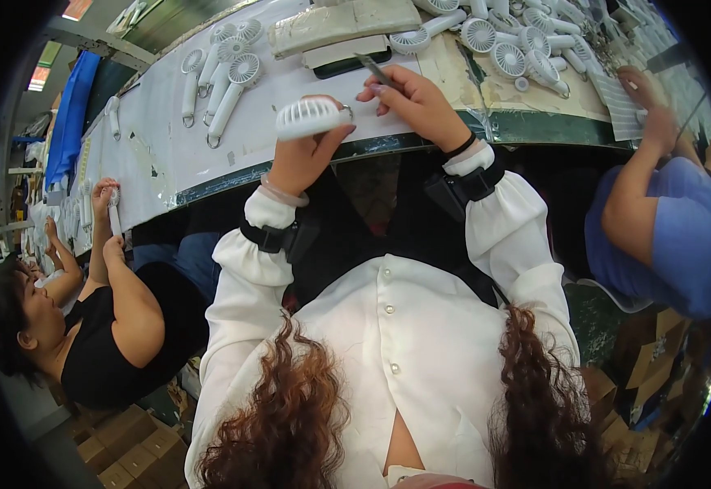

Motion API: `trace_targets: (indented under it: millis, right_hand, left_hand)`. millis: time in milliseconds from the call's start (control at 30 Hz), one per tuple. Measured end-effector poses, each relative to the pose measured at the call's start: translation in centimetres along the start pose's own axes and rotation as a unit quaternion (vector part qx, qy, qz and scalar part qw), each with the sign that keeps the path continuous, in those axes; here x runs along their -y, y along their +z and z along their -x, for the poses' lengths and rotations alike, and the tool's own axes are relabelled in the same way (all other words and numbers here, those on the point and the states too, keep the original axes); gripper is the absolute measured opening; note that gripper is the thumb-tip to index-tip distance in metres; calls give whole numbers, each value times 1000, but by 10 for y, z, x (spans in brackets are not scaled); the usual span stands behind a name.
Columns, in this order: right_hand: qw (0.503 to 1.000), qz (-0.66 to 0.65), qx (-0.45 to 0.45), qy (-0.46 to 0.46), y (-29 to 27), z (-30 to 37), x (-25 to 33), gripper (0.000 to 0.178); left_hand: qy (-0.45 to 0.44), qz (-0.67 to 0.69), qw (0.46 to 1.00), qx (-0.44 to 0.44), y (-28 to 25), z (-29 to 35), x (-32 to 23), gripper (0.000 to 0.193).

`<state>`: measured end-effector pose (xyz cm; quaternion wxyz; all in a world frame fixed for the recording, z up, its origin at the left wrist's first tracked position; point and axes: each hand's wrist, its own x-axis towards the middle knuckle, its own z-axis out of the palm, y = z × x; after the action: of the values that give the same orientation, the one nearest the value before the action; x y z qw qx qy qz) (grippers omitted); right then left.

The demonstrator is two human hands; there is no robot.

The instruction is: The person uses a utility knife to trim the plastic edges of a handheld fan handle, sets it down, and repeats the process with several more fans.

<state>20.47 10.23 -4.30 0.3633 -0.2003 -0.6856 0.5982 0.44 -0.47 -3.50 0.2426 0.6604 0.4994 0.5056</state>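
Just over the table's near edge, my left hand (300, 165) is closed around a white handheld fan (313, 119), its slatted round head tilted sideways. Most of the fan's handle is hidden by my fingers and the viewing angle. To the right of it, my right hand (422, 104) pinches a thin, grey pointed tool (374, 70); its exact kind is unclear. The tool's tip points up and to the left, apart from the fan. Beyond my hands lies a flat dark object (355, 65), partly under a pale wrapped bundle (343, 33).
Several white fans (241, 75) lie at the left on the white-covered table (249, 138). A larger fan pile (510, 59) fills the far right. One person (111, 318) holds a fan at the left; another in blue (657, 220) sits at the right.
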Motion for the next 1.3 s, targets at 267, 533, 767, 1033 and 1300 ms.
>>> trace_targets:
  millis: [267,533,767,1033,1300]
  right_hand:
    - [989,139,39,23,19,-4,4,21]
    - [982,169,53,73,19,-3,5,18]
    - [984,154,50,75,21,-2,10,20]
    - [985,161,17,54,25,5,20,22]
    - [928,350,0,-130,28,25,14,47]
  left_hand:
    - [108,-105,988,40,2,32,-20,29]
    - [104,-212,970,55,-22,59,-15,29]
    - [-255,2,966,46,-2,51,-54,50]
    - [-250,-84,961,90,1,49,-59,62]
    - [-261,-48,964,28,-17,73,-44,64]
